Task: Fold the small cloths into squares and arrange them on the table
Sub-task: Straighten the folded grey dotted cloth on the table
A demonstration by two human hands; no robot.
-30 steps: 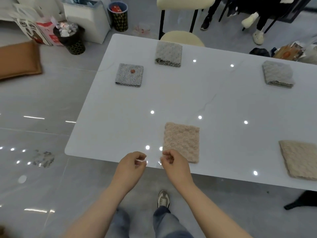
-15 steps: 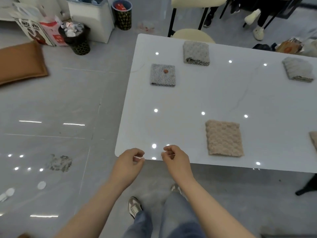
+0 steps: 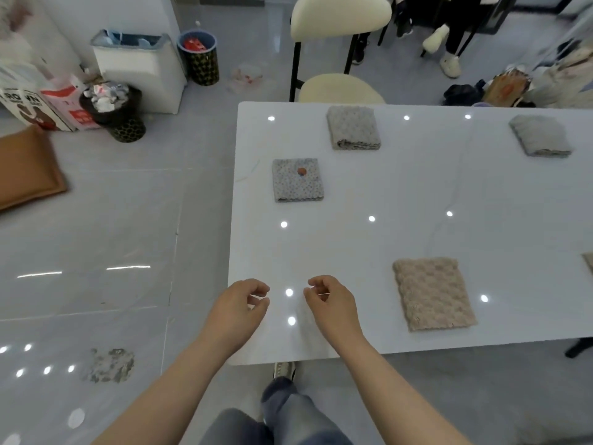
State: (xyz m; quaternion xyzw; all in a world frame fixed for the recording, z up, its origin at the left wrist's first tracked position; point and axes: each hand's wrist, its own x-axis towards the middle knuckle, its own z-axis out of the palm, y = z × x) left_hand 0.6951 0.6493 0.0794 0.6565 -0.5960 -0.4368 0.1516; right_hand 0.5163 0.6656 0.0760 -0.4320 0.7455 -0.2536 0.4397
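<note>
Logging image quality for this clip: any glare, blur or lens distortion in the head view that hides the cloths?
Head view: ceiling lights reflect as small bright dots on the glossy table and floor, none on a cloth; wide-angle bending curves the table's edges; the beige cloth and dotted grey cloth show clear texture; left hand and right hand look sharp, shadows soft.

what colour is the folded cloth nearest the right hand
Beige-pink, with a bumpy texture. The folded cloth shows best in the head view, on the white table.

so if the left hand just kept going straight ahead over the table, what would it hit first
Probably the blue-grey patterned cloth. The left hand points up the table's near-left part, bare white table between them; depth is uncertain.
</note>
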